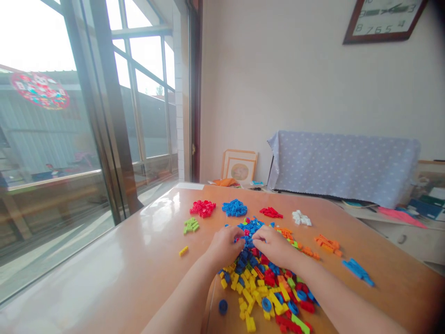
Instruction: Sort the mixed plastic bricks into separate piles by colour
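A mixed pile of toy building bricks [248,290] lies on the wooden table, mostly yellow in front and blue toward the back. My left hand [225,242] is at the left of the blue pieces [255,226], its fingers curled inward. Opposite it, close by, my right hand [274,242] bends its fingers down among the same pieces. Whatever the fingertips hold is too small or hidden to make out. Blue round wheel-like pieces [266,304] and red bricks [270,277] are mixed into the near part of the pile.
Sorted groups sit around the pile on the table [139,269]: red [203,208], blue [234,208], green [191,225], dark red [271,212], white [301,218], orange [328,245] and long blue pieces [358,271]. A single yellow brick [183,251] lies left. Glass windows stand at the left.
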`<state>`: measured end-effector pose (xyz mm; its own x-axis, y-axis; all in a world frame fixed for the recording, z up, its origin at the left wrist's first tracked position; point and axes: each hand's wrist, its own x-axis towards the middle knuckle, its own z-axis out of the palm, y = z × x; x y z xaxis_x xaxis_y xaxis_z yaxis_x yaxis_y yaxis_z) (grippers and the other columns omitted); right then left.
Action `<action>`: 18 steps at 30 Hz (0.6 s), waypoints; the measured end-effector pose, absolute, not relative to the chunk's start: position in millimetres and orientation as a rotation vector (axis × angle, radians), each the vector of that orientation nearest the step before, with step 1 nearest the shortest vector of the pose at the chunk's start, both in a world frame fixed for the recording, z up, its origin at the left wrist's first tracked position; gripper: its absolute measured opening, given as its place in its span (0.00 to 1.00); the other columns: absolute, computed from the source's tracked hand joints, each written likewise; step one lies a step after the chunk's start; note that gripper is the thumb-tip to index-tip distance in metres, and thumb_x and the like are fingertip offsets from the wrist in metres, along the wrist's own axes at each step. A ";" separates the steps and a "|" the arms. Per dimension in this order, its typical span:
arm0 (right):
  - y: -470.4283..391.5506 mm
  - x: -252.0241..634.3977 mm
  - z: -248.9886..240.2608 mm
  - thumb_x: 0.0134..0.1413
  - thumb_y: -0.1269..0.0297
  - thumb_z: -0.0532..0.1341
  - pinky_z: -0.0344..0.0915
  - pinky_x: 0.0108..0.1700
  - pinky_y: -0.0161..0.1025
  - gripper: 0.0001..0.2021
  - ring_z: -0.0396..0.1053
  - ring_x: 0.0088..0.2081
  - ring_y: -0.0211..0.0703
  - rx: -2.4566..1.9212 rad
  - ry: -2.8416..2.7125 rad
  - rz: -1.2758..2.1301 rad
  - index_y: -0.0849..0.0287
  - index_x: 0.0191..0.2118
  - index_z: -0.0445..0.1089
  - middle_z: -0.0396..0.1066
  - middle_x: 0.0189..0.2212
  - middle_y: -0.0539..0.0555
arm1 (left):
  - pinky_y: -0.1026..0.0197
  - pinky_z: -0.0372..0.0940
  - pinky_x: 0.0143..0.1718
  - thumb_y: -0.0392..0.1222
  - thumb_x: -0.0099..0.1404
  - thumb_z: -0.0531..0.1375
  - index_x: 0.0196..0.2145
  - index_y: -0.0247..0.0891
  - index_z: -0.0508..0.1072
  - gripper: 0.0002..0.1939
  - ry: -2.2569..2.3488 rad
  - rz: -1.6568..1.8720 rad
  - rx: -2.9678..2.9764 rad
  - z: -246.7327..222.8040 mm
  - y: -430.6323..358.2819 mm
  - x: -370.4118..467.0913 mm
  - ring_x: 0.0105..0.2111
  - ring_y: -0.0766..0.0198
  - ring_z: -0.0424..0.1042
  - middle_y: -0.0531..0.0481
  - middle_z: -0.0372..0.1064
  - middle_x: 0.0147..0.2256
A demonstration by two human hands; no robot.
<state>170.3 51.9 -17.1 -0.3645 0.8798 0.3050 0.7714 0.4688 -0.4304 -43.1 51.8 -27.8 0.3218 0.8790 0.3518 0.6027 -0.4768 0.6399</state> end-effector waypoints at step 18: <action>-6.9 230.8 -29.1 0.65 0.55 0.55 0.68 0.52 0.47 0.13 0.72 0.49 0.52 -1.453 -1.808 0.203 0.49 0.44 0.77 0.77 0.44 0.55 | 0.64 0.62 0.31 0.46 0.64 0.59 0.38 0.37 0.76 0.11 1.350 1.117 1.811 -45.0 67.5 -44.6 0.29 0.64 0.70 0.53 0.73 0.29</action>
<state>230.8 -6.9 -29.1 -0.0302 0.8811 0.4720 0.7542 0.3301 -0.5677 -44.6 67.5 -45.0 0.1232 0.9562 0.2657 0.4398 -0.2926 0.8491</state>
